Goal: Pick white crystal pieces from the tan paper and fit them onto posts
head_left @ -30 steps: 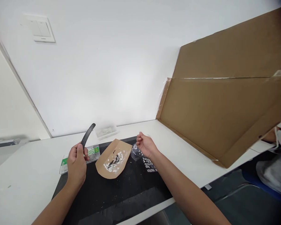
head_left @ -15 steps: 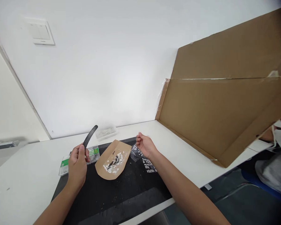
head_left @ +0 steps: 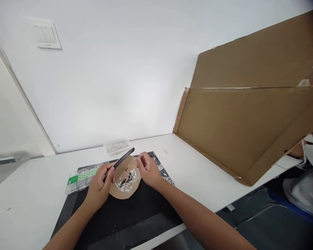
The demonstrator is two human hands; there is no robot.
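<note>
- Clamping the black strip (head_left: 124, 158) in the left grip (head_left: 100, 185), above the paper tray (head_left: 122, 196).
- Pointing its free tip up and right; slanting its long axis, slightly curved.
- Now holding it flatter and farther right than half a second ago.
- Bringing the right grip (head_left: 149, 171) leftward to the tray, with fingertips together; cannot tell whether gripping anything.

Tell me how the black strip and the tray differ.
The strip is black; the tray is brown. The strip is narrow, while the tray is broad. The left hand holds the strip up, whereas the tray sits on the mat with white bits in it. Both have curved edges.
</note>
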